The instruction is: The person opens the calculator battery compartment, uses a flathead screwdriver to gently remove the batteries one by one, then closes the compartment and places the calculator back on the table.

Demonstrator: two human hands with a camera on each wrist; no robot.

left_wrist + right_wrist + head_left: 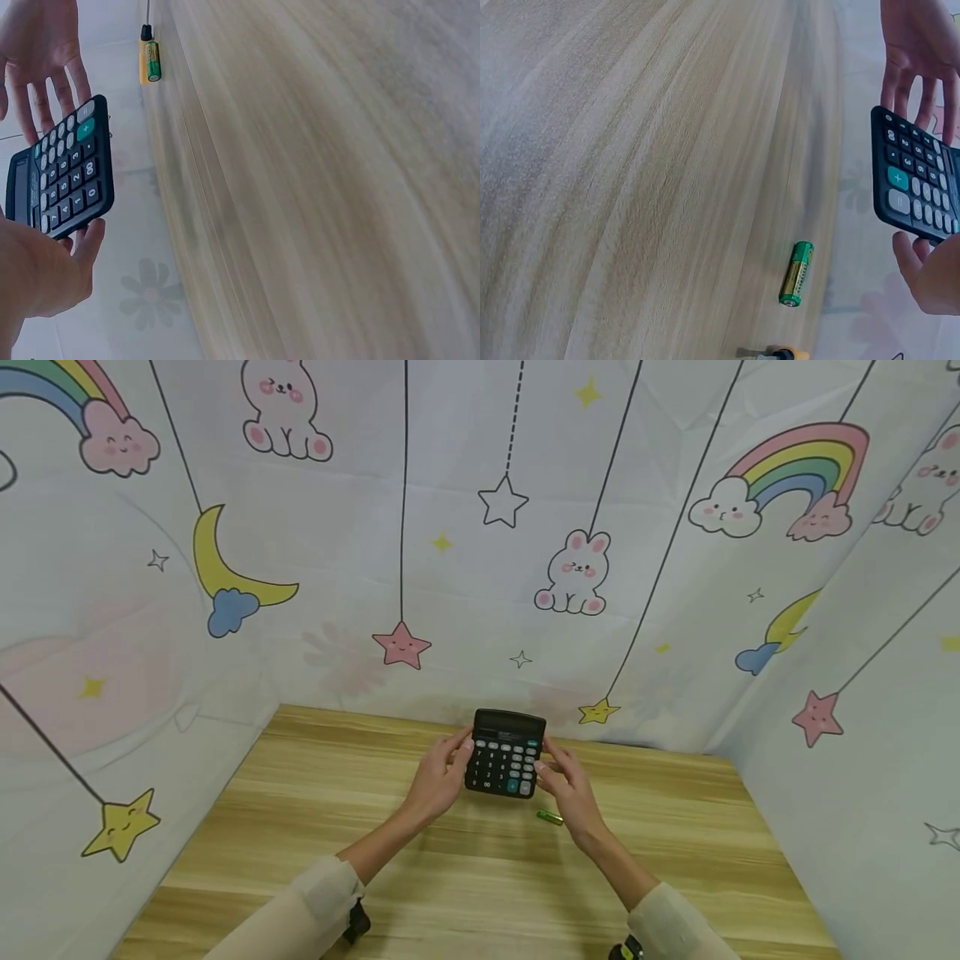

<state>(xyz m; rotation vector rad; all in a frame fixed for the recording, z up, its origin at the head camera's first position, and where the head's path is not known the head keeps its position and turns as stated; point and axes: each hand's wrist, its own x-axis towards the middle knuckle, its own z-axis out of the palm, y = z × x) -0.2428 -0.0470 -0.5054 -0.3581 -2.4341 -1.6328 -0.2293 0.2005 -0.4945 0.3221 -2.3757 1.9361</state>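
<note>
A black calculator [504, 758] with white, grey and green keys is held up off the table, its keys facing the head camera. My left hand [441, 777] grips its left edge, thumb at the front and fingers partly behind. On the opposite edge, my right hand [572, 789] holds it with the thumb by the keys. Both wrist views show the calculator [64, 172] tilted between the two hands. Below my right hand, a green and gold battery [550, 817] lies on the table. The calculator's back is hidden.
A screwdriver with a black and orange handle [789, 352] lies close to the battery, partly cut off in the right wrist view. The wood-grain table [315, 827] ends at white cloth walls [337, 568] printed with stars, moons, bunnies and rainbows.
</note>
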